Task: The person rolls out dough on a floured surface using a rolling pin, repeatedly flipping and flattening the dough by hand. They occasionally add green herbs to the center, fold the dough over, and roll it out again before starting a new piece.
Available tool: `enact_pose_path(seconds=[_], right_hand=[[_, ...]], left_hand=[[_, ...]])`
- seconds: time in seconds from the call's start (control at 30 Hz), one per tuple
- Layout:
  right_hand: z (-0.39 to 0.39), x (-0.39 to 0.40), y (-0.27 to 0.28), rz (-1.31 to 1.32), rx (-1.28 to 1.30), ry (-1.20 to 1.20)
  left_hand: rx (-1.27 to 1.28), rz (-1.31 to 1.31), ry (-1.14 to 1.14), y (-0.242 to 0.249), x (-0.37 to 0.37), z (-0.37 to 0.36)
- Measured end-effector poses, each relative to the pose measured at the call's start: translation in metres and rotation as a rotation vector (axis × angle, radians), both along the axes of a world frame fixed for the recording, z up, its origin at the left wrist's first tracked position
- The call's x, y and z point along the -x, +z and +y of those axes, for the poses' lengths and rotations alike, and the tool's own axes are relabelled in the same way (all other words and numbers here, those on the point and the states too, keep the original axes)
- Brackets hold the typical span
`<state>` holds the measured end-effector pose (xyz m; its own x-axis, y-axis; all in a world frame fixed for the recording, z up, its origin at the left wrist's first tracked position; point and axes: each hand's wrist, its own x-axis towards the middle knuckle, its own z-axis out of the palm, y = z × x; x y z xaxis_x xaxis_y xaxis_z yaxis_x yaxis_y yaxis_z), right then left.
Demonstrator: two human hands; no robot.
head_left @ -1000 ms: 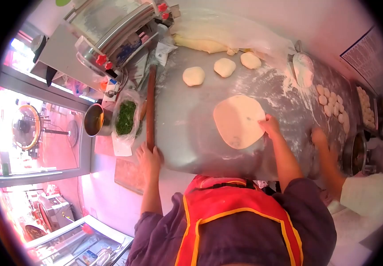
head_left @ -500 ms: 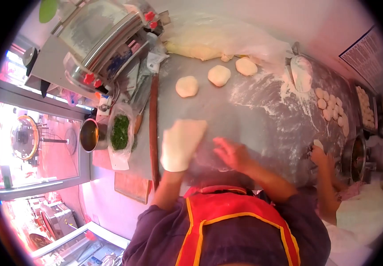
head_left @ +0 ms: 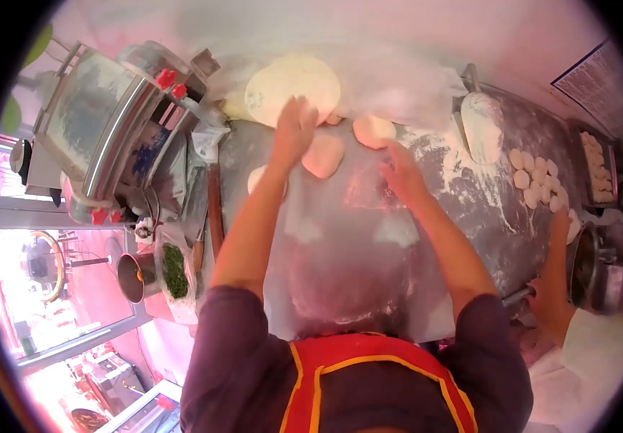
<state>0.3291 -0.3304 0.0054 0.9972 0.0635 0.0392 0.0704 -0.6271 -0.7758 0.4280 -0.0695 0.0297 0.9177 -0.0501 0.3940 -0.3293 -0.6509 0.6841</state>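
A wide, flat round of dough (head_left: 275, 83) is spread over the plastic-covered heap at the back of the worktop. My left hand (head_left: 296, 130) is at its front edge, fingers closed on the dough and slightly blurred. My right hand (head_left: 403, 173) has its fingers apart at the near edge of a small dough round (head_left: 373, 132), not gripped. Between my hands lies a second small round (head_left: 323, 156). A third (head_left: 256, 179) is partly hidden behind my left forearm.
A floured dough piece (head_left: 481, 126) and several small dough balls (head_left: 538, 177) lie right, near a tray (head_left: 606, 203) and metal pot (head_left: 582, 252). A co-worker's arm (head_left: 555, 281) reaches in there. Left are a machine (head_left: 120, 115), wooden rod (head_left: 215, 209), greens (head_left: 175, 273) and pot (head_left: 132, 278).
My left hand has carried the large dough from the near left to the back heap. My right hand has moved forward to the small round. The camera view has shifted.
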Motion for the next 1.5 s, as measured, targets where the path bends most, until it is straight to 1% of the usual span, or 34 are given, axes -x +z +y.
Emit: enact_pose_path(seconds=[0.07,0.17,0.2,0.27,0.37,0.43,0.5,0.53,0.6,0.7,0.73,0.83,0.93,1.0,1.03,1.07,1.13,1.17,1.2,1.23,1.27,1.33,1.37,1.43,1.47,1.5], right_hand=[[0.007,-0.046,-0.038,-0.318,0.325,0.104],[0.028,-0.073,-0.042,-0.348,0.579,0.014],[0.029,-0.079,-0.046,-0.34,0.56,0.005],[0.032,-0.076,-0.056,-0.315,0.522,-0.014],[0.028,-0.034,-0.053,-0.21,0.428,0.145],[0.033,0.032,-0.058,-0.321,0.442,0.24],[0.042,0.11,-0.044,-0.318,0.446,0.325],[0.044,0.142,-0.038,-0.264,0.324,0.319],[0.046,0.185,-0.03,-0.162,0.076,0.302],[0.054,0.203,-0.025,-0.246,0.115,0.154],[0.057,0.209,-0.029,-0.242,0.139,0.153],[0.06,0.199,-0.051,-0.279,0.232,0.146],[0.065,0.2,-0.061,-0.315,0.312,0.108],[0.063,0.193,-0.061,-0.302,0.323,0.095],[0.06,0.193,-0.057,-0.305,0.394,0.147],[0.057,0.192,-0.052,-0.306,0.463,0.202],[0.039,0.183,-0.072,-0.293,0.228,0.12],[0.03,0.178,-0.082,-0.295,0.108,0.082],[0.024,0.178,-0.068,-0.103,0.026,-0.013],[0.02,0.18,-0.06,0.095,-0.058,-0.112],[0.016,0.178,-0.06,0.25,-0.106,-0.085],[0.016,0.169,-0.055,0.557,-0.195,-0.02],[0.02,0.169,-0.05,0.572,-0.257,-0.024],[0.038,0.168,-0.019,0.606,-0.384,-0.036],[0.047,0.169,-0.011,0.576,-0.393,-0.015],[0.057,0.175,-0.004,0.549,-0.401,0.003]], left_hand=[[-0.03,-0.077,-0.04,-0.016,0.041,0.002],[0.053,0.097,-0.023,-0.026,0.095,0.016],[0.082,0.173,-0.006,-0.031,0.111,0.023],[0.084,0.231,0.004,-0.034,0.133,0.033],[-0.014,0.132,-0.042,-0.04,0.156,0.036],[-0.114,0.051,-0.12,-0.066,0.177,0.028],[-0.054,0.088,-0.181,-0.085,0.209,0.005],[-0.027,0.11,-0.212,-0.089,0.23,-0.007],[-0.128,0.273,-0.245,-0.089,0.276,-0.028],[-0.216,0.491,-0.277,-0.082,0.303,-0.059],[-0.234,0.563,-0.286,-0.08,0.308,-0.064],[-0.271,0.443,-0.308,-0.088,0.304,-0.06],[-0.531,0.359,-0.287,-0.091,0.295,-0.063],[-0.51,0.301,-0.254,-0.092,0.287,-0.065],[-0.494,0.281,-0.236,-0.097,0.29,-0.065],[-0.397,0.278,-0.259,-0.103,0.294,-0.061],[-0.207,0.252,-0.3,-0.117,0.293,-0.039],[-0.125,0.237,-0.166,-0.101,0.303,-0.024],[-0.044,0.224,-0.032,-0.083,0.316,-0.005],[-0.061,0.277,0.075,-0.08,0.327,0.019],[-0.08,0.327,0.18,-0.077,0.336,0.041],[0.178,0.533,0.207,-0.058,0.36,0.07],[0.31,0.627,0.222,-0.051,0.37,0.078],[0.208,0.51,0.224,-0.048,0.385,0.086],[0.159,0.45,0.224,-0.048,0.389,0.089],[0.181,0.425,0.222,-0.047,0.394,0.09]])
